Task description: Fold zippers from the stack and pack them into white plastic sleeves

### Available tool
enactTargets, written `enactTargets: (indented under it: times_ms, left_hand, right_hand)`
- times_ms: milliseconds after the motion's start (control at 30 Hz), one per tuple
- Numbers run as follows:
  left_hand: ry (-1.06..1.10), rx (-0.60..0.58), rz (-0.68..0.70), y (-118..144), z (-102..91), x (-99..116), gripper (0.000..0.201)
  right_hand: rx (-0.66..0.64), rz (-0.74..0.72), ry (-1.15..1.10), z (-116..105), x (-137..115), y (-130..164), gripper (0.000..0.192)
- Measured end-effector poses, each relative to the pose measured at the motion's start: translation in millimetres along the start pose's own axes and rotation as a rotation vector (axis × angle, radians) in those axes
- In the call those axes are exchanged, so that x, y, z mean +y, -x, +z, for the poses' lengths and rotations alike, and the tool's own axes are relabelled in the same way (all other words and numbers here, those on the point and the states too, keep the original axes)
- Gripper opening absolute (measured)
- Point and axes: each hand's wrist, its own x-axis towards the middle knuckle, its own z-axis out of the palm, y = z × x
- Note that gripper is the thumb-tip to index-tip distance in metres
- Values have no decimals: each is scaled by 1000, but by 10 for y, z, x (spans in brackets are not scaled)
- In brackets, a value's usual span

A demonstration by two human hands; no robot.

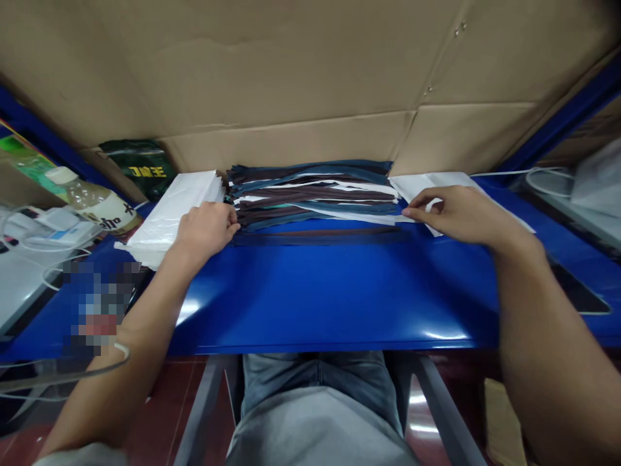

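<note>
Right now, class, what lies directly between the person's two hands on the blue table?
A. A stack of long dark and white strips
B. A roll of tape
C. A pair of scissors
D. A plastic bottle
A: the left hand and right hand each touch one end of the pile of strips on the blue table.

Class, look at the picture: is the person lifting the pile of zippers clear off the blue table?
No. The pile of zippers lies flat on the blue table, with the left hand and right hand at its two ends.
</note>
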Motion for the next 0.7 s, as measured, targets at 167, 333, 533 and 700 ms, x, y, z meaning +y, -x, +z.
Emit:
enactTargets:
  times_ms: [167,333,533,700]
  left_hand:
    - [-36,-85,59,-164,59,149,19]
    - [-76,7,57,-220,19,150,26]
    - [-66,-32,45,-268,30,124,16]
    - [96,306,-81,-215,1,20,39]
  right_hand:
    - [49,-61,13,55,-45,-9,41]
    - [93,-114,37,98,-36,-19,39]
    - [87,-160,33,137,-77,-24,33]
    - [121,-167,-7,178,-203,-13,22]
